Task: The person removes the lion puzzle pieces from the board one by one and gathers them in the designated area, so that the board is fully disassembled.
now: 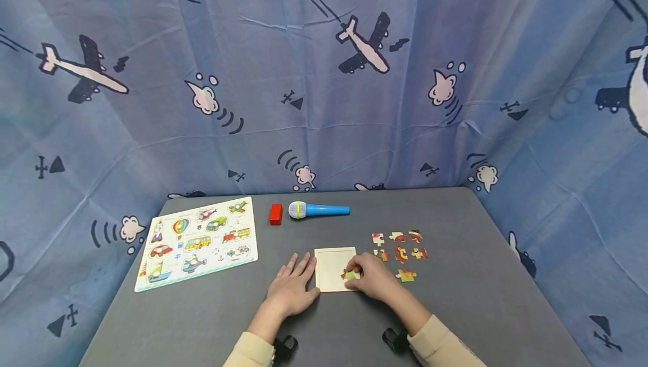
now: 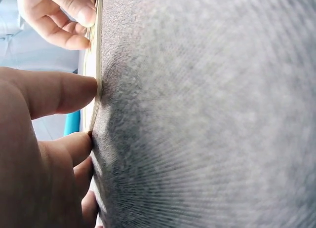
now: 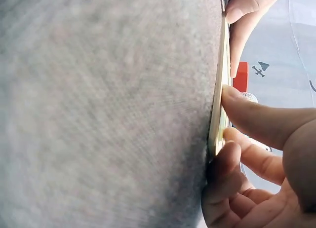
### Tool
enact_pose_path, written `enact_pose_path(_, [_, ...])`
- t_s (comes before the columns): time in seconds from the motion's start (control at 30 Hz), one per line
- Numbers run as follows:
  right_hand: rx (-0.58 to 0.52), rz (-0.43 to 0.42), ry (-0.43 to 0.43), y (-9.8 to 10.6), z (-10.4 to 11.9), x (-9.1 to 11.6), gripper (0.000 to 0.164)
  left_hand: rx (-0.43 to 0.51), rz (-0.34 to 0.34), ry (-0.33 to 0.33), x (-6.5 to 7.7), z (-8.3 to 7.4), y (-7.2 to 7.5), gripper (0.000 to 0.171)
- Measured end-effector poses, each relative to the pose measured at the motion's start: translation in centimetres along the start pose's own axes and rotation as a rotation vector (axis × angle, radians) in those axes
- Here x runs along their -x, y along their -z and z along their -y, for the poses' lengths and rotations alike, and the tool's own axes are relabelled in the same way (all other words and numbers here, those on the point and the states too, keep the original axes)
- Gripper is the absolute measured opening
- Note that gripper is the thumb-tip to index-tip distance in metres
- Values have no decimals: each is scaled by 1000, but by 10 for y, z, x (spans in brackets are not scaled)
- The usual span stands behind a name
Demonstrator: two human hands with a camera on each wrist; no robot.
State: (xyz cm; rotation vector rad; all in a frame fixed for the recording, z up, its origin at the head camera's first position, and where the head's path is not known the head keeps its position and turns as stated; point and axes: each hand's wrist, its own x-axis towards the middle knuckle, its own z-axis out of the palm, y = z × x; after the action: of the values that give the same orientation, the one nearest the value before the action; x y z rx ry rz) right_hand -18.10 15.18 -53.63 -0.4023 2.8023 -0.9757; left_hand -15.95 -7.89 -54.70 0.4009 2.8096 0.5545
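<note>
A square wooden puzzle tray (image 1: pixel 328 263) lies flat on the grey table. My left hand (image 1: pixel 292 288) rests at its left edge with fingers extended. In the left wrist view, thumb and forefinger of that hand touch the rim of the tray (image 2: pixel 98 65). On the other side, my right hand (image 1: pixel 376 278) pinches a red and green jigsaw piece (image 1: pixel 350 276) over the tray's lower right corner. The right wrist view shows the thumb and bent fingers of the right hand (image 3: pixel 261 154) at the rim, mostly hiding the piece.
Several loose jigsaw pieces (image 1: pixel 400 254) lie in rows right of the tray. Behind it are a blue toy microphone (image 1: pixel 326 210) and a red block (image 1: pixel 275 214). At the left lies a picture board (image 1: pixel 202 246) of vehicles. A patterned curtain (image 1: pixel 304 102) hangs behind the table.
</note>
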Motion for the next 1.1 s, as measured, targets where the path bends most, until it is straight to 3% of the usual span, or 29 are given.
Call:
enact_pose_path(0.43, [-35, -23, -46, -3, -1, -3, 28, -1, 5, 10, -2, -1, -2, 71])
enact_pose_path(0.63, [-104, -20, -36, 2, -2, -2, 17, -6, 3, 18, -2, 1, -5, 73])
enact_pose_path(0.83, [-176, -52, -54, 26, -5, 3, 6, 14, -4, 8, -1, 2, -6, 74])
enact_pose_path(1.1, [-143, -116, -71, 70, -21, 23, 22, 20, -4, -2, -1, 4, -4, 73])
